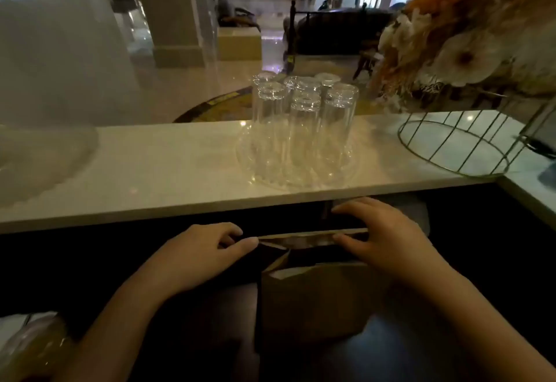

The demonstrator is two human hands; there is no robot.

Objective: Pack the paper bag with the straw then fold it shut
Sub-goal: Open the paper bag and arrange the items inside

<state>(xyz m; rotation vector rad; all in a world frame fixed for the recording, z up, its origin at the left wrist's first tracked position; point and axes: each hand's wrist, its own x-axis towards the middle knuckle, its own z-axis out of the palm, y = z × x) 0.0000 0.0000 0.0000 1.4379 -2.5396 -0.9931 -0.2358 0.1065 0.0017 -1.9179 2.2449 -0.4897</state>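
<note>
Right now my left hand point(207, 249) pinches the left corner of the paper bag point(313, 300), thumb and fingers closed narrowly on the top edge. The bag stands upright on the dark lower surface in front of me, below the pale tabletop point(168, 168). Its mouth is partly open; the far edge is pulled taut between my hands while the near side sags lower. My right hand point(382, 237) grips the right end of that same top edge, fingers curled over it from behind and the thumb in front.

I cannot see the straw anywhere; the inside of the bag is too dark to tell if it is already in. If it is, I judge the packing done and the folding only just starting, since no crease is pressed flat yet.

Up on the tabletop, a tray of upturned glasses point(304, 129) stands straight beyond the bag, and a wire basket point(463, 144) sits to the right. Neither blocks my hands, though the tabletop's edge hangs close over the bag.
</note>
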